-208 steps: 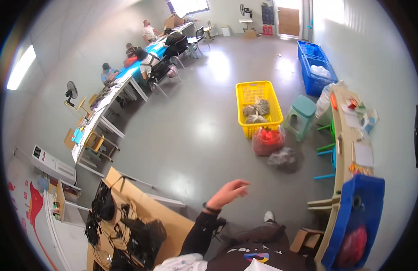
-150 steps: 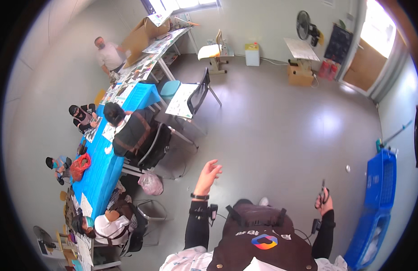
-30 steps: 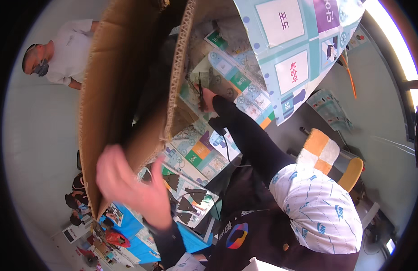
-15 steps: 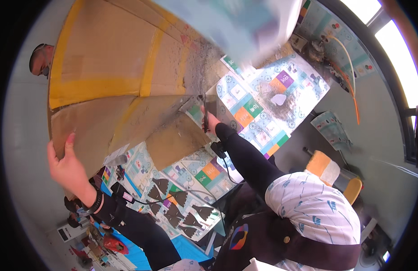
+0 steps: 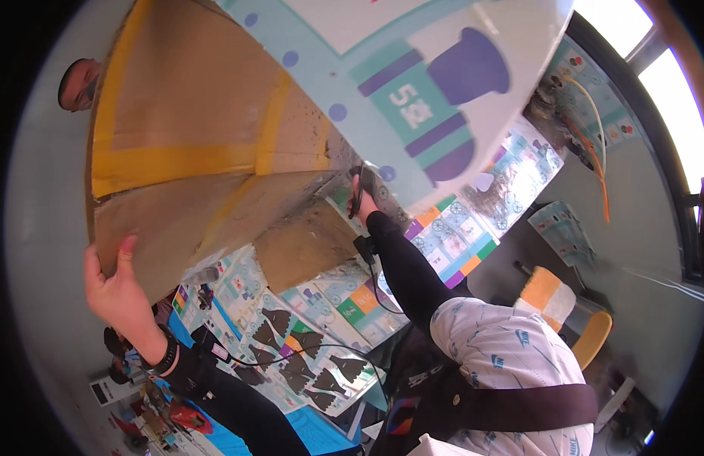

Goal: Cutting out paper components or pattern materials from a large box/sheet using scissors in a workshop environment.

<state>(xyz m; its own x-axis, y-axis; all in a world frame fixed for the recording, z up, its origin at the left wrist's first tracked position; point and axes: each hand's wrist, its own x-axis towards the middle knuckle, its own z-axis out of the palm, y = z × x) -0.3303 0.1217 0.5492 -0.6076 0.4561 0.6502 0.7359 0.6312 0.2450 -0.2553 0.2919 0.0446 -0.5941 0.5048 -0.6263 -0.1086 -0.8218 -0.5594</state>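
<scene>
My left hand point(image 5: 125, 304) grips the lower left edge of a large brown cardboard panel point(image 5: 185, 106) with yellow tape along its seams. Its thumb lies on the near face and the fingers go toward the edge. Inside the angle of the cardboard, my right hand point(image 5: 365, 204) is closed around a dark tool point(image 5: 356, 199), whose kind is too small and hidden to tell. Dark specks cover the cardboard near it. A big printed board point(image 5: 412, 91) in pale blue and purple overhangs the top, hiding what lies beyond my right hand.
Several dark, flared flat pieces point(image 5: 296, 372) lie on a printed sheet below. A speckled cardboard piece point(image 5: 302, 243) lies behind them. An orange hose point(image 5: 595, 163) hangs at the right, above a yellow-backed seat point(image 5: 593, 340). A person point(image 5: 80, 82) is at the far left.
The printed board at the top has come lower and looks sharper, covering more of the work surface. My right hand has shifted slightly right with the tool. My left hand keeps its hold on the cardboard.
</scene>
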